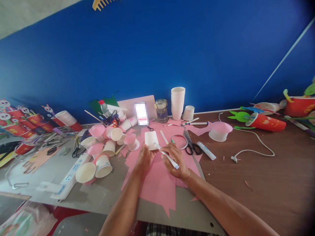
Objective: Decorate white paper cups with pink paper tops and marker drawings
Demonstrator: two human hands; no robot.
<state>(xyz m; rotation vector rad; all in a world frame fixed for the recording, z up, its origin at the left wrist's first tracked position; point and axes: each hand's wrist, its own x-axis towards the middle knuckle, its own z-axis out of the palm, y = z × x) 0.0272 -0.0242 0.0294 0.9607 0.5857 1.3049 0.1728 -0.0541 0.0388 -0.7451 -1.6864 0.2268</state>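
My left hand [145, 159] rests on a sheet of pink paper [157, 180] and holds a white paper cup [151, 140] lying on it. My right hand [176, 160] grips a white pen [167, 156], its tip touching the cup's lower right side. Black-handled scissors [191, 144], a tape ring [179, 141] and a white glue tube [206, 150] lie just right of my right hand.
Several paper cups, some pink-covered [103, 144], pile up to the left by a white power strip [71, 177]. A cup stack [177, 102], glass jar [161, 110] and phone [141, 113] stand at the blue wall. Red cups [265, 122] and a white cable [256, 144] lie right.
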